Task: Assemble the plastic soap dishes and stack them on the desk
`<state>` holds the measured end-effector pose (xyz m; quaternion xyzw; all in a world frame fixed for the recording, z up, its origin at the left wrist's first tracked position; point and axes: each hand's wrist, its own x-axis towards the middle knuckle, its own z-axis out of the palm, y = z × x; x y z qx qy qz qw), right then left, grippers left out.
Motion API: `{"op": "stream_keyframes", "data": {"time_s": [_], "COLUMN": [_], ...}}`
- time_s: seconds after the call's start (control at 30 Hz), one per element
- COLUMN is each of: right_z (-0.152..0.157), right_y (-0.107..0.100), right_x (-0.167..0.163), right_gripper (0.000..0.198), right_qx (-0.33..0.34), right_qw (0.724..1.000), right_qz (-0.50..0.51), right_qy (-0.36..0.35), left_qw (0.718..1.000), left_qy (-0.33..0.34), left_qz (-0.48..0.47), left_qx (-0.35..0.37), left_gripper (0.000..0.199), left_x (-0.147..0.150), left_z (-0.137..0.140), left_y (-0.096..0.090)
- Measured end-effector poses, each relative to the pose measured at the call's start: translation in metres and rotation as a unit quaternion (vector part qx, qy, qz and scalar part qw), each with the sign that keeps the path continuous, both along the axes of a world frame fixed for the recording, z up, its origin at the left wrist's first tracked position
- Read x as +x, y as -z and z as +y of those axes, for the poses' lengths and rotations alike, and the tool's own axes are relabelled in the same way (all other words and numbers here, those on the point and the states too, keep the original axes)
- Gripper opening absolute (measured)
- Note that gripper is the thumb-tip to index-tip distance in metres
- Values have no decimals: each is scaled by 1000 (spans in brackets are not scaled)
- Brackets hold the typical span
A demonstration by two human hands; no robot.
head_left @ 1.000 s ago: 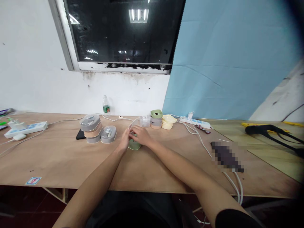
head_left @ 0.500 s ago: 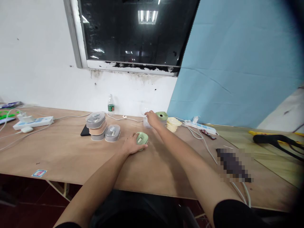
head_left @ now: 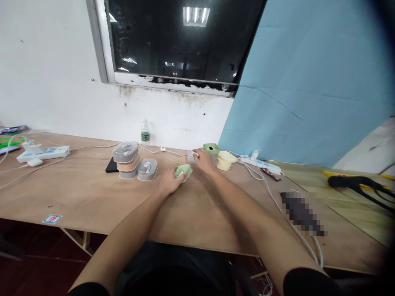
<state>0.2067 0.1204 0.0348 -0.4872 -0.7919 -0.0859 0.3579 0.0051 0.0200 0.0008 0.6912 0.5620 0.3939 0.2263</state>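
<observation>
My left hand (head_left: 170, 181) grips a small green lid-like piece (head_left: 185, 169) with a light insert in its middle, tilted just above the tabletop. My right hand (head_left: 203, 160) reaches farther back, its fingers closed on the edge of a translucent plastic cup (head_left: 190, 156). Directly behind that hand, another green piece with a dark slot (head_left: 211, 147) tops a stack. Beside it is a pile of cream-coloured shallow pieces (head_left: 226, 158). To the left of my left hand, grey oval lidded boxes (head_left: 125, 151) are piled with a peach one between them, and a single grey box (head_left: 147, 169) sits alongside.
A plastic bottle (head_left: 145, 132) stands by the wall. Power strips lie at left (head_left: 46, 153) and right (head_left: 262, 164), with white cables (head_left: 271, 193) trailing. A dark blurred object (head_left: 302, 213) is at the right. The wooden table's (head_left: 101, 205) front edge is close to me.
My left hand has raised and tilted the green piece. My right hand has come slightly lower and to the right, and the clear piece above the cup no longer shows.
</observation>
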Motion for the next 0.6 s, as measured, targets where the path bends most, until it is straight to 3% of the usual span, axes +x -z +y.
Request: {"op": "stream_keyframes", "data": {"time_s": [0.1,0.2,0.4,0.6], "right_z": [-28,-46,-46,-48], "right_y": [29,49,49,48], "right_x": [-3,-5,-6,3], "right_gripper": [37,36,21,24], "right_qx": [-8,-57,-94,-75], "right_qw": [998,993,978,979], "right_qz": [44,56,167,170], "right_qy": [-52,-89,-85,-88], "left_qw": [995,991,985,965], "left_qy": [2,12,22,1], "left_qz": [-98,-130,-170,-261], "left_qx": [25,29,21,-14], "left_gripper": [53,50,58,61], "left_x": [-2,-2,0,-2], "left_z": [2,2,0,3], "left_y": [-4,-6,-8,-7]}}
